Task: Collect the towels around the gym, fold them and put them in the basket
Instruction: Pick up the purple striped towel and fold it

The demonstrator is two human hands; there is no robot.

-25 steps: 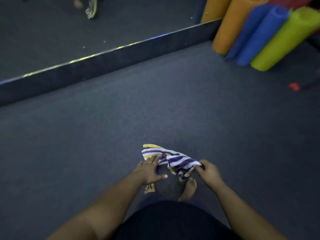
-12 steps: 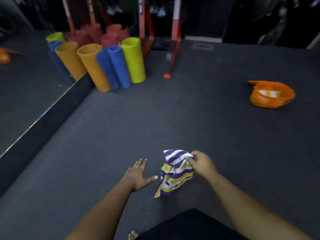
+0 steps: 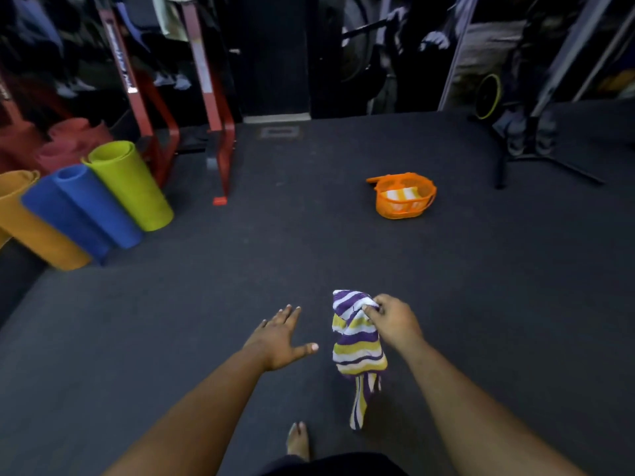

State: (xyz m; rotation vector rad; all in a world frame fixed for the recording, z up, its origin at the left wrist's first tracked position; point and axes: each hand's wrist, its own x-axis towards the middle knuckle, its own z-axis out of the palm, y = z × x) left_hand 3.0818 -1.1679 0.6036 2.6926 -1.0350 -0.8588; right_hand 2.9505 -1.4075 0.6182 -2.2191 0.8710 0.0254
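Quick count: two hands [image 3: 280, 338], one striped towel [image 3: 357, 345], one orange basket [image 3: 405, 207] with one towel inside [image 3: 402, 194], plus four rolled mats [image 3: 130, 187] showing clearly.

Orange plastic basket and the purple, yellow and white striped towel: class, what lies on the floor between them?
Nothing: the head view shows only bare dark carpet between the orange plastic basket and the striped towel gripped by the right hand.

A gym: rolled exercise mats [image 3: 103, 197], red rack frame [image 3: 220, 108], dark rubber floor [image 3: 309, 249].
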